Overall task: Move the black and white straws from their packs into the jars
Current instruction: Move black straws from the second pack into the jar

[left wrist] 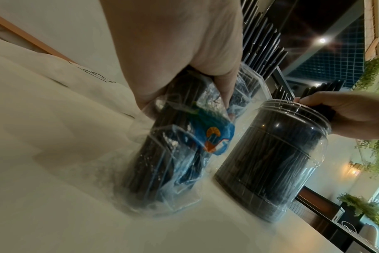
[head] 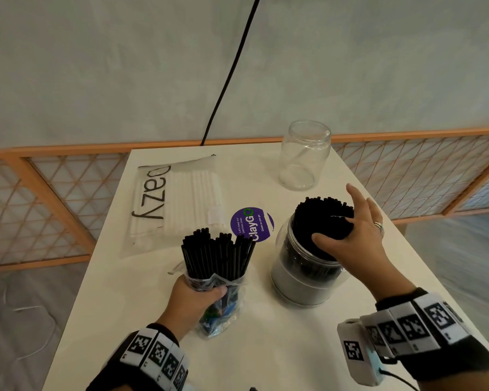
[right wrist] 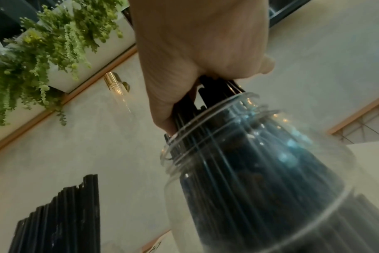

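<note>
Steadying the black straw pack (head: 215, 266) upright, the left hand (head: 194, 299) grips it, while the right hand (head: 356, 235) pinches black straws (head: 323, 218) into the jar (head: 299, 283).

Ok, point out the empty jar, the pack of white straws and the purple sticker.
empty jar (head: 304, 162), head view, on its clear side wall.
pack of white straws (head: 181, 197), head view, on the straws inside.
purple sticker (head: 251, 224), head view, on its white lettering.

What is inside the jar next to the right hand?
The near jar is packed with upright black straws sticking out above its rim; the right hand holds their tops. The jar's bottom is hidden behind the straws.
</note>
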A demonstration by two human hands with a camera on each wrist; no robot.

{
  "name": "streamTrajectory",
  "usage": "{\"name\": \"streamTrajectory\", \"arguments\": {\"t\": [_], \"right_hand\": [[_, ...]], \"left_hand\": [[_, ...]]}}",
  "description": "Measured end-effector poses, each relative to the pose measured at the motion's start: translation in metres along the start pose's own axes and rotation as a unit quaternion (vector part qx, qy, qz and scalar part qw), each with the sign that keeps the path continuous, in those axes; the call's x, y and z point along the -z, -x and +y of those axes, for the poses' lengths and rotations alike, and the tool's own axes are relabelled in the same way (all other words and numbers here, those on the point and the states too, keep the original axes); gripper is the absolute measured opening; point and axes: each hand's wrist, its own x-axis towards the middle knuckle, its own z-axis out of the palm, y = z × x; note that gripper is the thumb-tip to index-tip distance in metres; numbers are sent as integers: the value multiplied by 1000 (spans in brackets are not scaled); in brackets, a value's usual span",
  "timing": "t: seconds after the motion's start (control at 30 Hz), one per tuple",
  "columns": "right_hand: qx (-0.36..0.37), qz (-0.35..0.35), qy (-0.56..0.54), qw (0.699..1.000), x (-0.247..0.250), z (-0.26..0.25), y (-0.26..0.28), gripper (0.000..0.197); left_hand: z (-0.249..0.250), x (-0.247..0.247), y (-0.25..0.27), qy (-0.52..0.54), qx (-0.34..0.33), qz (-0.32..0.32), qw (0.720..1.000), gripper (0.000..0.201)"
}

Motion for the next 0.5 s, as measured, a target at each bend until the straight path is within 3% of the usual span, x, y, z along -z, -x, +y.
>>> {"name": "streamTrajectory", "arguments": {"t": [0.1, 0.2, 0.3, 0.4, 0.5], "right_hand": [[44, -4, 71, 997, -1, 3, -5, 54], [75, 12, 47, 996, 4, 2, -6, 72], [164, 25, 70, 984, 8, -5, -2, 76], [209, -56, 208, 954, 4, -13, 1, 74], [197, -157, 356, 900, -1, -13, 1, 72]], "left_hand": [[0, 1, 0, 2, -9, -5, 1000, 41], [-2, 2, -1, 3, -11, -5, 1000, 40], [-3, 3, -1, 5, -5, -2, 1000, 40], [-3, 3, -2, 9, -5, 2, 1000, 41], [-1, 2, -1, 7, -5, 5, 1000, 40]]}}
